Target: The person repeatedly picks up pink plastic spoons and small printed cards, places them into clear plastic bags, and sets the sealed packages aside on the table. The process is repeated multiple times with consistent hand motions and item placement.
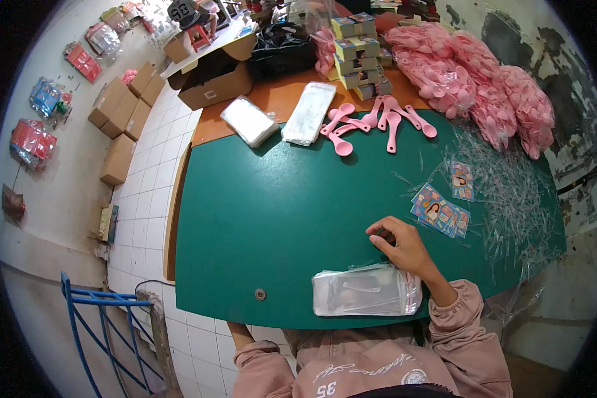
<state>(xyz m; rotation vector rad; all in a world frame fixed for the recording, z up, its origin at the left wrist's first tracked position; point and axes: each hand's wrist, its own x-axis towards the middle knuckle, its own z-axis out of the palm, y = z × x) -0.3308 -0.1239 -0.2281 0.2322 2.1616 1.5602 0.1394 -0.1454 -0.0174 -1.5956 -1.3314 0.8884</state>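
Note:
My right hand (404,245) hovers over the green table top, just beyond a stack of clear plastic bags (358,298) at the near edge. Its fingers curl loosely, with a gap between thumb and forefinger and nothing visible in them. To the right of its fingers lie several small printed cards (434,209), fanned out, with another card (462,180) a little farther off. My left forearm (240,333) reaches under the front edge of the table, which hides that hand. Several pink measuring spoons (393,129) are scattered toward the back of the green surface.
Loose clear plastic strips (517,205) cover the right side. Behind them are bags of pink spoons (438,60). Two packs of clear bags (310,113) (250,121), stacked card bundles (359,60) and an opened carton (215,83) stand at the back. A blue metal rack (103,298) stands left.

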